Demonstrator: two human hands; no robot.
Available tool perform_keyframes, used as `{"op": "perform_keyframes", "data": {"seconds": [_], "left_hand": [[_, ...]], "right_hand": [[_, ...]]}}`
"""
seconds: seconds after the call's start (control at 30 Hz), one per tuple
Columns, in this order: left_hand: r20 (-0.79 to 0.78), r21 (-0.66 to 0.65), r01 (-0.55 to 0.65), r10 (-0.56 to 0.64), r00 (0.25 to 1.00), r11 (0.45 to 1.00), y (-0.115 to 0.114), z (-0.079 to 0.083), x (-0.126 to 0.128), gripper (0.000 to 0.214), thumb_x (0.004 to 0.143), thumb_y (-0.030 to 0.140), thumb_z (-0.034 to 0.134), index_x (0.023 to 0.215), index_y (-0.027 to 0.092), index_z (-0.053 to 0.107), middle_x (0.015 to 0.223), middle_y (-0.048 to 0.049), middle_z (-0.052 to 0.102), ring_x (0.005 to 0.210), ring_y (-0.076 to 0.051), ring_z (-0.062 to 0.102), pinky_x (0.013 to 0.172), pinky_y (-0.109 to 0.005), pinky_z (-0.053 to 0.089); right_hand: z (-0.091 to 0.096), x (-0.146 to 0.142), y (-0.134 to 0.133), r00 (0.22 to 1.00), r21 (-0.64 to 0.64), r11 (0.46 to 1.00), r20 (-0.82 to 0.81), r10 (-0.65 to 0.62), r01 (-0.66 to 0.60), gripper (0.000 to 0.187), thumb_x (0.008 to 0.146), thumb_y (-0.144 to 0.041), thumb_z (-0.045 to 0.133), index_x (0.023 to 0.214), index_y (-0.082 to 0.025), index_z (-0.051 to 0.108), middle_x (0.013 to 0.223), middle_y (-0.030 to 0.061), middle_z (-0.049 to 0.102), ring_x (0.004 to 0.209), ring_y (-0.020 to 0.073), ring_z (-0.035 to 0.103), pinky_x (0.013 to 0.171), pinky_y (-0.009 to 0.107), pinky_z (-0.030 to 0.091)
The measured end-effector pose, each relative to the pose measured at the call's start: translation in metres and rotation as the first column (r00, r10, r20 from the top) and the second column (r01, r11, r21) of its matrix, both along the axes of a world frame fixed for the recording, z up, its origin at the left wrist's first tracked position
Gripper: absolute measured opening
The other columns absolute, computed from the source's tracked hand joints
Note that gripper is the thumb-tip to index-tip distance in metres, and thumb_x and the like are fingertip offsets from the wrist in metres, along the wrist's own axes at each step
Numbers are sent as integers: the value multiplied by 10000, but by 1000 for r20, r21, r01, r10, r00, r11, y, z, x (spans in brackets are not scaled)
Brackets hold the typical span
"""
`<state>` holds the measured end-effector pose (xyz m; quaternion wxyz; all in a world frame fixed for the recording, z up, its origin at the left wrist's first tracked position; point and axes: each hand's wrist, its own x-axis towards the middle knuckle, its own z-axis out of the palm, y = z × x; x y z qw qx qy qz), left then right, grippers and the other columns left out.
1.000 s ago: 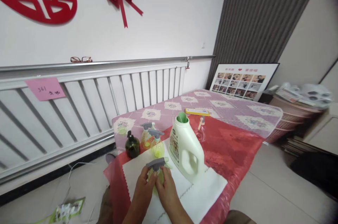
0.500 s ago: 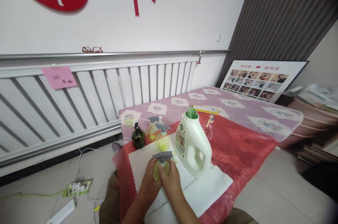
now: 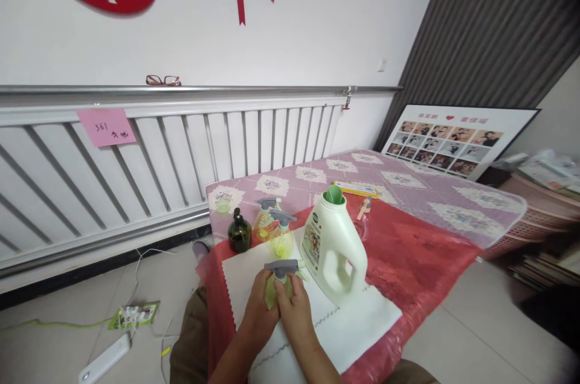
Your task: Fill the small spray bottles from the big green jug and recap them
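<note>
Edges and room:
- Left hand (image 3: 259, 307) and right hand (image 3: 295, 311) meet over a white cloth mat with a zigzag edge (image 3: 362, 319).
- The mat lies on a red plastic sheet (image 3: 421, 251), which hangs over the table's near edge. The near corner sits just left of the left hand.
- Right of the right hand the mat is bare out to its edge. Past that is open red sheet, then a pink patterned tablecloth (image 3: 410, 189) running away from the hands.

The hold:
- Both hands are curled tight round a small yellow-green plastic spray bottle with a grey trigger head (image 3: 281, 265). It stands upright on the mat, trigger head clear above the fingers.

Hard to make out:
- Fingers cover most of the bottle's body, so only a sliver of yellow-green shows between the hands. Fill level cannot be told.
- Both forearms are cut off at the bottom of the view.

Containers:
- A tall white plastic jug with a green cap (image 3: 334, 251) stands just beyond and right of the right hand, near it but apart. The jug is opaque, so its contents are unseen, and the label is too small to read.
- Beyond the left hand stands a cluster of three:
  - a dark green pump bottle (image 3: 238, 235);
  - an orange-tinted spray bottle (image 3: 264, 224);
  - a yellow-green spray bottle (image 3: 281, 240), the closest of them to the held one.
</note>
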<state>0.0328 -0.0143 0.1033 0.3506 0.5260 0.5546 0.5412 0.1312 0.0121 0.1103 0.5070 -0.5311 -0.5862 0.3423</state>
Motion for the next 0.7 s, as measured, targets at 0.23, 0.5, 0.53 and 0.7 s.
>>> {"op": "perform_keyframes", "data": {"seconds": [0.23,0.5,0.53,0.7], "left_hand": [[14,-49,-21,22,1000,999,0,-8,0,565,721,281,619,1252,178,453,1350,-125,473,1267,-254,440,1093,-387,310],[3,-26,2,-2,1000,1000,1,-5,0,555,725,258,589,1255,164,449,1346,-126,476,1273,-244,434,1095,-365,309],[-4,-18,7,-7,1000,1000,1,-7,-1,563,720,255,595,1257,165,450,1348,-126,475,1275,-247,433,1096,-370,307],[-25,0,58,-58,998,998,2,-26,-5,703,688,294,671,1321,161,394,1391,-142,435,1287,-286,419,1083,-400,332]], "right_hand": [[8,-5,-2,996,-36,998,-74,50,-52,269,792,-388,590,929,-173,673,888,96,746,824,243,693,773,370,560],[5,-6,1,991,-79,992,-100,87,-95,307,783,-376,580,966,-144,665,899,104,751,830,253,709,760,373,573],[4,-5,0,991,-76,992,-94,91,-98,311,775,-366,588,986,-149,660,916,99,746,850,251,704,777,374,569],[-10,4,-3,995,-66,994,-48,87,-90,410,690,-297,644,1085,-188,629,1052,77,697,1017,267,642,898,403,515]]}}
